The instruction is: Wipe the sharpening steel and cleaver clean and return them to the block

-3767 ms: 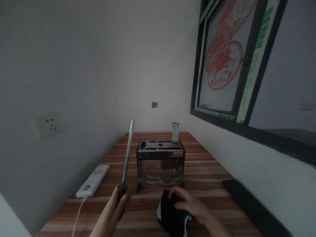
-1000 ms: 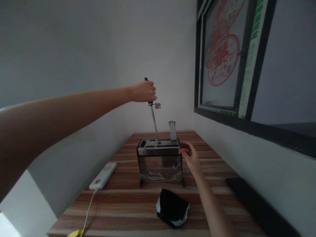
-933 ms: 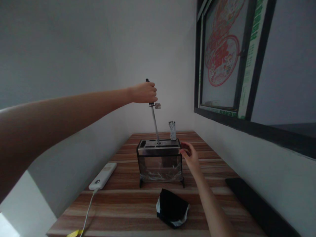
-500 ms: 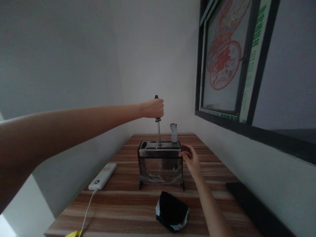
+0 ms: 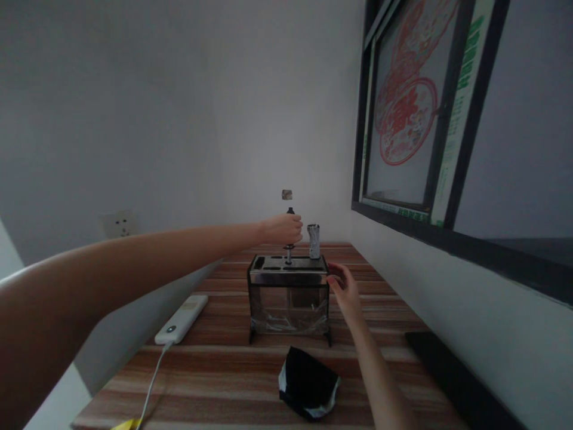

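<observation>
Near the middle of the table stands a knife block (image 5: 289,279) with a slotted metal top and see-through sides, upright on dark feet. My left hand (image 5: 281,229) is wrapped round the black handle of a sharpening steel (image 5: 289,255), whose short bare rod goes down into the slotted top. At the block's right end is my right hand (image 5: 345,289), thumb at the front edge and fingers curved behind the upper corner. A crinkled silver-grey piece (image 5: 314,241) sticks up from the top's right side; I cannot make out its kind.
A white power bank (image 5: 182,319) with a cable (image 5: 153,382) lies on the left. In front of the block is a black-and-white folded cloth-like thing (image 5: 308,385). A dark flat bar (image 5: 461,379) lies along the right wall, below a framed window (image 5: 405,119).
My left hand has moved down with the sharpening steel, and much less of its rod shows above the block. My right hand stays at the block's right end.
</observation>
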A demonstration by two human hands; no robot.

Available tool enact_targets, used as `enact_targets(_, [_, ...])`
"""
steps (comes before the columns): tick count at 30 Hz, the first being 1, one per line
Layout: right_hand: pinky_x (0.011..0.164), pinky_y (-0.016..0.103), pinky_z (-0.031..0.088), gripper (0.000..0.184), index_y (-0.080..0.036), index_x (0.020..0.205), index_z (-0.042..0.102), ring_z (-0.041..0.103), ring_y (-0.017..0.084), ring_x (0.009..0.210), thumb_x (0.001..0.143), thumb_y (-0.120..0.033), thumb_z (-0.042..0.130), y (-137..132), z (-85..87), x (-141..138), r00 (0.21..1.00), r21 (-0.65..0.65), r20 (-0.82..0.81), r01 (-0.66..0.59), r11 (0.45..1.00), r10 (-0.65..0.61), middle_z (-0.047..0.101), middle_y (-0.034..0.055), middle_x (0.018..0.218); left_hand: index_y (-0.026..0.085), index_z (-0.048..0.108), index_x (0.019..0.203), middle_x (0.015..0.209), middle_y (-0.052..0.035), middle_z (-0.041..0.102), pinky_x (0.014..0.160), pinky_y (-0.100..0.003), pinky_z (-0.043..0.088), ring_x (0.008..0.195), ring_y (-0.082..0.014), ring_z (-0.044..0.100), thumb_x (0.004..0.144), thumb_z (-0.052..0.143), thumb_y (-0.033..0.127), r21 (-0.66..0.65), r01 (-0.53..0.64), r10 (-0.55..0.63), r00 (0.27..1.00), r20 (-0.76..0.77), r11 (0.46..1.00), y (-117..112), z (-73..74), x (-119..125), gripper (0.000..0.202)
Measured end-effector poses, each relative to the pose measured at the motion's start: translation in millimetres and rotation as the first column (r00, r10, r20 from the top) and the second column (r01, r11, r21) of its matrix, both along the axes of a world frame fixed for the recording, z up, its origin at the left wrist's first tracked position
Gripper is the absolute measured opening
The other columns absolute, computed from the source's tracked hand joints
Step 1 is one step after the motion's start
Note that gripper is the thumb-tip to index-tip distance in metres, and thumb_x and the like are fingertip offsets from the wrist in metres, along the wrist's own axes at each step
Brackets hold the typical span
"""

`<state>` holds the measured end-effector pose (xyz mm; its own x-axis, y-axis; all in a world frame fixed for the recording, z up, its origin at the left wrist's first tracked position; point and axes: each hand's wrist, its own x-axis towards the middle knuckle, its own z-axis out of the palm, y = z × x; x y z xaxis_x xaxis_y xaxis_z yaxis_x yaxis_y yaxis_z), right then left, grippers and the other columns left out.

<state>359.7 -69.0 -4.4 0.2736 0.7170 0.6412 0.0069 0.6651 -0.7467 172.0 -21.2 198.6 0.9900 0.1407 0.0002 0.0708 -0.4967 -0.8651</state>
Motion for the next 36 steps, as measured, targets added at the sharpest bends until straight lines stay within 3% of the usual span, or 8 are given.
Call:
enact_targets(15, [0.076, 0.035, 0.053, 0.039, -0.021, 0.102, 0.059, 0.064, 0.022, 0.088, 0.071, -0.044, 0.069, 0, 0.9, -1, 1.000, 0.013, -0.002, 0.013, 1.000, -0.013, 0.066, 0.0092, 0.102, 0.016, 0.064, 0.080, 0.081, -0.0086, 0.068, 0.076, -0.030, 0.033, 0.082, -0.0198, 0.058, 0.082, 0.056, 0.010, -0.013, 0.012, -0.011, 0.999, 0.044, 1.000, -6, -40.9, -7, 0.010])
enact_targets(36, [0.077, 0.036, 0.052, 0.038, -0.022, 0.099, 0.060, 0.062, 0.022, 0.088, 0.071, -0.045, 0.069, -1, 2.4, 0, 1.000, 0.017, -0.009, -0.002, 1.000, 0.003, 0.065, 0.0082, 0.099, 0.013, 0.066, 0.076, 0.081, -0.0098, 0.069, 0.074, -0.032, 0.034, 0.079, -0.0205, 0.058, 0.079, 0.060, 0.008, 0.026, -0.034, 0.031, 0.992, 0.119, 0.999, -13, -58.5, -4, 0.009])
